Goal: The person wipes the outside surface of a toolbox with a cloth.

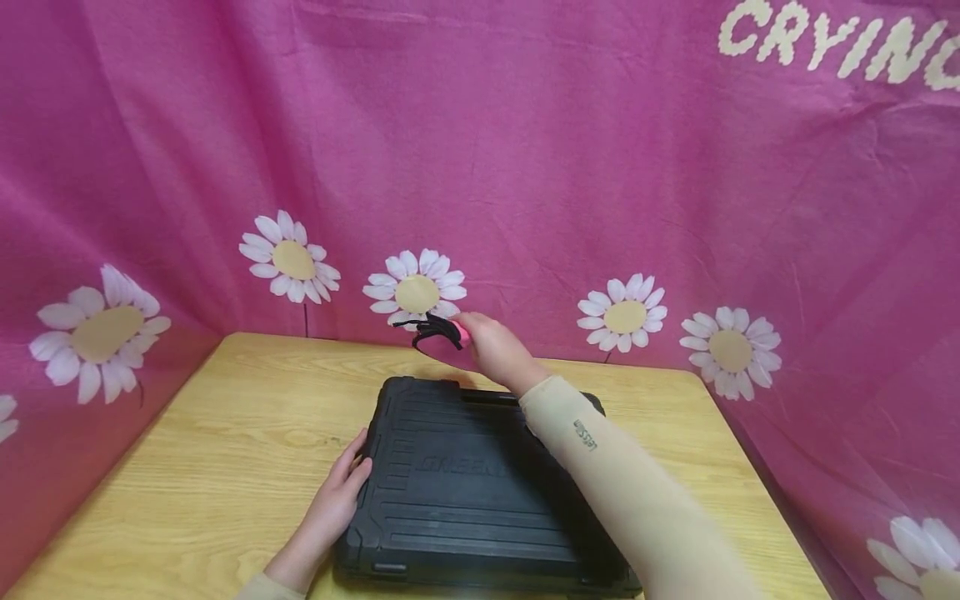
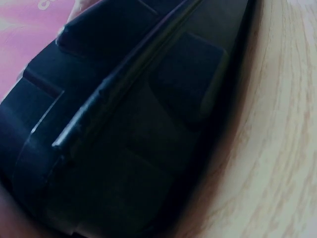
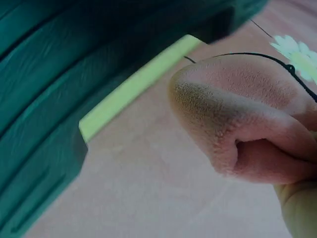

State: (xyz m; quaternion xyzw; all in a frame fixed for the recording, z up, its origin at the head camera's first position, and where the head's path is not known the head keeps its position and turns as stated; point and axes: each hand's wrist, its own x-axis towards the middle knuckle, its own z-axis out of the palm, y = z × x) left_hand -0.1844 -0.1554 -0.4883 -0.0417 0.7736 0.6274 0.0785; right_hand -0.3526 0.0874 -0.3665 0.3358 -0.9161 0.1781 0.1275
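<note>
Right hand (image 1: 495,350)'s gripping a pink thing (image 1: 462,335), with a bunched black cord (image 1: 437,329) sticking out left of it. Black case (image 1: 465,475) sits lower on the worktop (image 1: 217,433), left hand (image 1: 337,496) resting loosely against its side.

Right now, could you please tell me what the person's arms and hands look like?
The left hand and right hand are bare. The right sleeve is beige, reaching the wrist, with small dark lettering on it; only a beige edge of the left sleeve shows.
</note>
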